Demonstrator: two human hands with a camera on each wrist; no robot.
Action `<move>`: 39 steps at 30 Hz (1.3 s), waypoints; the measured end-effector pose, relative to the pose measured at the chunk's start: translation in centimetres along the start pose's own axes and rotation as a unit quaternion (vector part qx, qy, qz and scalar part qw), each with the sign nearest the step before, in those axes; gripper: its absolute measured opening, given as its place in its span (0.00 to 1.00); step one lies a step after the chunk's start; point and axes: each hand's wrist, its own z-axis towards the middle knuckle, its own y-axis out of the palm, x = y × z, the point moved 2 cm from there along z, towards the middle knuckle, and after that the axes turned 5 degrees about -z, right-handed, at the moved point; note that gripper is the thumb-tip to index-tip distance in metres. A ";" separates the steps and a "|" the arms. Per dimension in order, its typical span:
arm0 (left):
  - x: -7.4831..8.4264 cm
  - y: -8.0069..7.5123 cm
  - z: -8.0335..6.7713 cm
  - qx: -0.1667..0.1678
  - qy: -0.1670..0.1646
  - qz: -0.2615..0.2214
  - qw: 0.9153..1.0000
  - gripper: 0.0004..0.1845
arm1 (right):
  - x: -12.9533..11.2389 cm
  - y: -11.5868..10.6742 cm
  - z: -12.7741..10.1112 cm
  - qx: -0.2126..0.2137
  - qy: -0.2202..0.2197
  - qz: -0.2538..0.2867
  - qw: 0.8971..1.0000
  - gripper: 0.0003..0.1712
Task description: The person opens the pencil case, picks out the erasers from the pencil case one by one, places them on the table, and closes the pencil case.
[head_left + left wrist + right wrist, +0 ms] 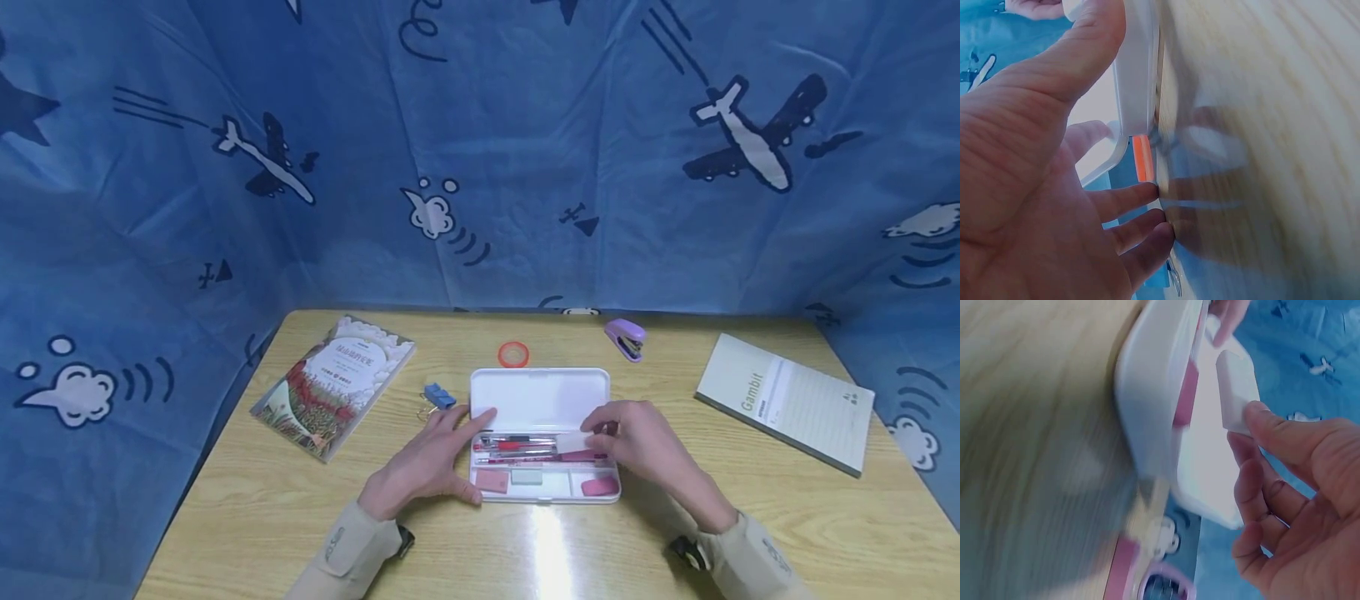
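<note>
White eraser (574, 442) pinched in right hand (645, 446) over open pencil case (542, 398), frame centre; left hand (427, 462) flat, steadying its side

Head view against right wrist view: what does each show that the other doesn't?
Only the head view shows the left hand resting by the pencil case, plus the book, notebook, tape roll and blue clip. Only the right wrist view shows the case's outer side wall close up. Both show the right hand pinching a white eraser over the case, and the purple stapler.
</note>
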 end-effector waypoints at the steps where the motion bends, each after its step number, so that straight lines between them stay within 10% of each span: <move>1: 0.0 0.0 0.0 0.000 -0.001 0.000 1.000 0.65 | 0.5 -0.3 -0.2 0.004 0.003 -0.001 1.000 0.07; 18: -0.2 -0.1 0.1 0.003 -0.001 -0.005 1.000 0.65 | 7.7 -5.4 -4.1 0.033 0.101 -0.038 0.994 0.06; 39: -0.1 0.1 0.1 0.004 0.003 -0.004 1.000 0.65 | 13.5 -6.5 -6.7 0.012 0.143 -0.077 0.987 0.04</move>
